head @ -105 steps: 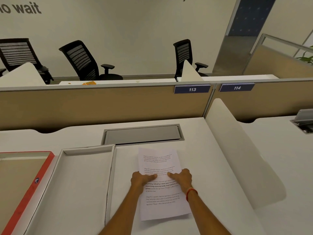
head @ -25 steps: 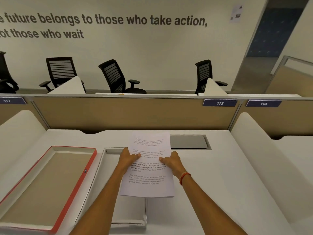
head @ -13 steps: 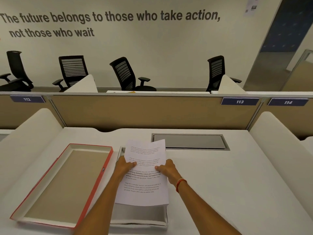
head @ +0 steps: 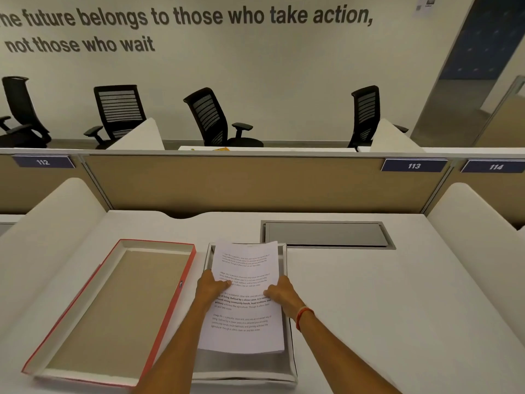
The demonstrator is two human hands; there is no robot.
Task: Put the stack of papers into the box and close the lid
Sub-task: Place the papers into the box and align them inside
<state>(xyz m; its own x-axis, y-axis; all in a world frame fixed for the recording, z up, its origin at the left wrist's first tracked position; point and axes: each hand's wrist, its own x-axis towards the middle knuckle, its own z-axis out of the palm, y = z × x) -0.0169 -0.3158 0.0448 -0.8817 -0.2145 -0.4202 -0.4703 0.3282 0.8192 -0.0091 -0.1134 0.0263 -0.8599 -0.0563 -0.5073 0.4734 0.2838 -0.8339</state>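
The wall (head: 255, 69) is off-white and bears dark lettering (head: 181, 21): "future belongs to those who take action, not those who wait". Four black mesh chairs (head: 210, 118) stand before it. A tan partition (head: 241, 183) with number plates 112, 113 (head: 414, 165) and 114 backs the white desk (head: 383, 294). A grey hatch (head: 326, 234) is set into the desk. White dividers (head: 477, 223) flank it.

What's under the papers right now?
The white box lies under the papers, held by the left hand and right hand. Most of its floor is covered.
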